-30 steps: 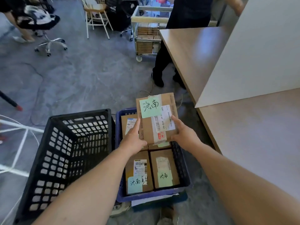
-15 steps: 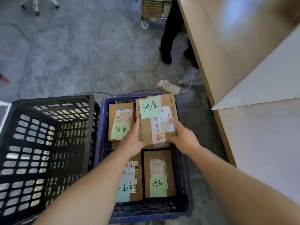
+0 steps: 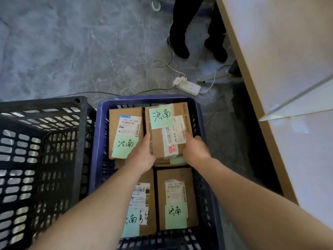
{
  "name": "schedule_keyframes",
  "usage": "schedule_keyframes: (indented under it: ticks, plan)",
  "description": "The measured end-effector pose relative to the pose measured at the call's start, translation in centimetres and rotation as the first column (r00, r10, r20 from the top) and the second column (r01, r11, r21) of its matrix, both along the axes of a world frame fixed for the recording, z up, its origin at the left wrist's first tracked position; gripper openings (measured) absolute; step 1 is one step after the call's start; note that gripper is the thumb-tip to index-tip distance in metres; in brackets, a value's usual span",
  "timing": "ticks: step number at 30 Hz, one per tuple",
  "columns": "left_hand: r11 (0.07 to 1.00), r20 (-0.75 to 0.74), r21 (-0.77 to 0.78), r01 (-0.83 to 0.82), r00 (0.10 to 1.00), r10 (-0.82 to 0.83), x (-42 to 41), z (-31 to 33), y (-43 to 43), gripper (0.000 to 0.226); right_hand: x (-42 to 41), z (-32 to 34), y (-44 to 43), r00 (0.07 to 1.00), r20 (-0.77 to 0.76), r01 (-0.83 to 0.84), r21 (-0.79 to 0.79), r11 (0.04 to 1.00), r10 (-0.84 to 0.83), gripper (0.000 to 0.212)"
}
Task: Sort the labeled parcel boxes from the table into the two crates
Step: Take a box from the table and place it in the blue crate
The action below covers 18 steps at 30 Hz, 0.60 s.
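A cardboard parcel point(image 3: 166, 129) with a green handwritten note and a white shipping label sits low inside the blue crate point(image 3: 98, 141), at its far right, on top of another box. My left hand point(image 3: 144, 154) grips its left side and my right hand point(image 3: 195, 150) grips its right side. Three other labelled boxes lie in the same crate: far left point(image 3: 125, 134), near left point(image 3: 142, 204) and near right point(image 3: 177, 199). The black crate point(image 3: 41, 159) stands to the left of the blue one; no parcel shows in it.
A wooden table point(image 3: 288, 87) runs along the right, its edge close to the blue crate. A white power strip point(image 3: 186, 85) and cables lie on the grey floor beyond the crates. A person's legs point(image 3: 180, 29) in dark trousers stand at the top.
Both hands have lowered the parcel from above the blue crate down into its far right corner. My view has tilted down toward the crates.
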<state>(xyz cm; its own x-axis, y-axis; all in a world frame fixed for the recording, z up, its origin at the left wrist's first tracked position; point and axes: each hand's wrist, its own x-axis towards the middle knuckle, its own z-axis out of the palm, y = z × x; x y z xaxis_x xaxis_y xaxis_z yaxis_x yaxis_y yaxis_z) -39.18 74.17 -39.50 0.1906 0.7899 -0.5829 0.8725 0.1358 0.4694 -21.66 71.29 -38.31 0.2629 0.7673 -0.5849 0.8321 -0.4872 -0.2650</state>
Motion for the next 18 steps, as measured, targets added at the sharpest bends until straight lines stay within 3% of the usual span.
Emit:
schedule_keyframes:
  ticks: [5, 9, 18]
  plan:
    - [0.999, -0.070, 0.021, 0.046, 0.997, -0.045, 0.4, -0.1, 0.4, 0.086, -0.5, -0.3, 1.0, 1.000, 0.018, 0.013, 0.043, 0.999, -0.014, 0.050]
    - [0.995, -0.091, 0.034, 0.093, 0.992, -0.089, 0.3, 1.4, 0.2, 0.075, -1.3, 1.5, 0.3, 0.994, 0.095, -0.056, -0.029, 0.998, 0.059, 0.062]
    - [0.947, -0.160, 0.171, 0.271, 0.956, -0.245, -0.5, 9.3, -2.6, 0.071, -2.9, 9.6, -4.5, 0.984, 0.176, -0.016, 0.040, 0.999, 0.009, 0.058]
